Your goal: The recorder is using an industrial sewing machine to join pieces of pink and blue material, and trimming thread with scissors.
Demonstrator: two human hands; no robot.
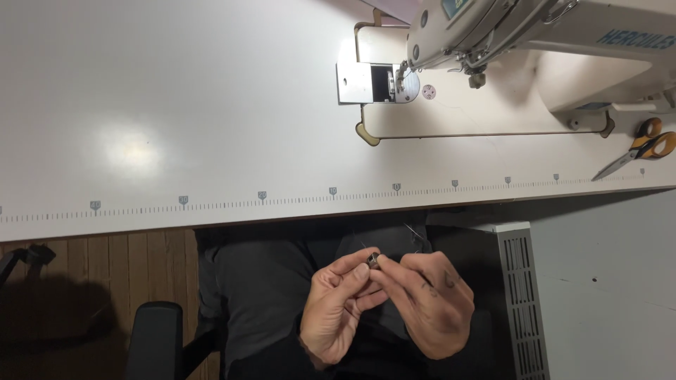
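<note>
Holding one small metal bobbin case (pixel 373 260) over your lap, below the near edge of the table (pixel 211 105), you have both hands on it.

- Left hand (pixel 340 309): one. Palm up, thumb and forefinger pinched shut on the left side of the bobbin case.
- Right hand (pixel 433 302): one. Back up, fingertips closed on its right side.
- Thread (pixel 417 236): one fine dark strand, rising from the hands towards the table edge; its far end is too thin to follow.
- Sewing machine (pixel 535 42): one, white, far right on the table, with its slide plate (pixel 354 82) pulled open to the left of the needle.
- Scissors (pixel 644 148): one pair, orange-handled, at the far right edge.
- Printed ruler strip (pixel 331 195): one, along the table's near edge.

Risks, as a judgement: the piece is small and pinched only at the fingertips, with nothing under it but your lap and the wooden floor (pixel 105 267), so a slip would likely drop it out of sight. A tug on the loose strand could snag or pull it free.
</note>
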